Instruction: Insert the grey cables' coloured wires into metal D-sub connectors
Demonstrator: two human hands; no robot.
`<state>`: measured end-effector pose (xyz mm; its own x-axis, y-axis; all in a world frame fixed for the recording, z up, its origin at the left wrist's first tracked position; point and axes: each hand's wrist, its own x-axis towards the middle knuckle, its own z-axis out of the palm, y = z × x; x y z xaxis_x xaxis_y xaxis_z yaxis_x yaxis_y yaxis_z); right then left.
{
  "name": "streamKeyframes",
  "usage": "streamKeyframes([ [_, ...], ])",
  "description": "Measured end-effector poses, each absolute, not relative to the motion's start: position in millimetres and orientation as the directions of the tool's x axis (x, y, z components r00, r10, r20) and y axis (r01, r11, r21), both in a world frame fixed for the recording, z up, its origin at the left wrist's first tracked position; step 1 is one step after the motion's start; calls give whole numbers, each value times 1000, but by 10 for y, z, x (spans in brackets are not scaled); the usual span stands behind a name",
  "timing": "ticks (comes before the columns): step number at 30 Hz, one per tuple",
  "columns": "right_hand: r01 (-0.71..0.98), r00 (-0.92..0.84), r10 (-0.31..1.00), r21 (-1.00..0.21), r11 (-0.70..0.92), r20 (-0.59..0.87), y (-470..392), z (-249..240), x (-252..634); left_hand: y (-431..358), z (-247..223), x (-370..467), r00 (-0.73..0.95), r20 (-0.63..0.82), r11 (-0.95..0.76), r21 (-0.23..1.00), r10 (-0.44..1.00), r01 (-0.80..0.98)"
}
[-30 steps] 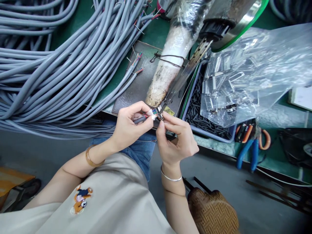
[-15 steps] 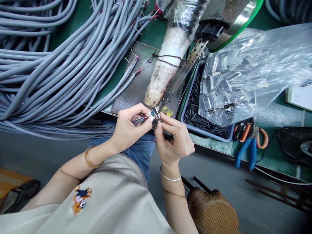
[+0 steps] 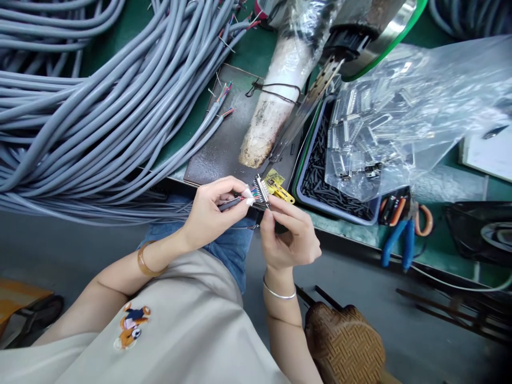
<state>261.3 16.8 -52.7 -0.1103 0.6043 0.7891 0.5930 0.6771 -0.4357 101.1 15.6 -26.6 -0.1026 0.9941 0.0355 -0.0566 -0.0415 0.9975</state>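
Note:
My left hand point(image 3: 214, 210) pinches the stripped end of a grey cable point(image 3: 230, 203), its thin coloured wires fanned toward a metal multi-pin connector point(image 3: 262, 188). White covering shows on the left fingertips. My right hand point(image 3: 290, 229) grips the connector's lower end between thumb and fingers. The wires meet the connector's pin side; whether each one is joined is too small to tell. Just beyond the connector lie a yellow tool-like piece point(image 3: 282, 191) and the tip of a wrapped white tube point(image 3: 256, 149).
A large bundle of grey cables point(image 3: 120, 117) covers the left of the bench. At right stand a tray point(image 3: 340, 216) of small black sleeves, a plastic bag point(image 3: 420, 106) of clear and metal parts, and blue-handled pliers point(image 3: 400, 240). A woven stool point(image 3: 344, 341) stands below.
The connector has turned and come slightly down and right, away from the white tube's tip. Both hands moved with it, and the yellow piece now shows more fully.

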Motion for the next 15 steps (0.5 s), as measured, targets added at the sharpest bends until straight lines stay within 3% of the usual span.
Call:
streamKeyframes([
  [5, 441, -142, 607, -499, 746, 782, 118, -642, 2714, 83, -247, 907, 129, -223, 254, 910, 966, -328],
  [10, 556, -252, 629, -421, 716, 736, 103, -583, 2674, 30, -207, 837, 288, -259, 365, 829, 922, -424],
  [12, 552, -158, 706, -531, 643, 690, 91, -501, 2619, 10, -196, 826, 274, -243, 344, 836, 931, -427],
  [15, 443, -30, 873, -776, 448, 487, 76, -374, 2550, -28, -197, 811, 228, -206, 288, 858, 952, -426],
])
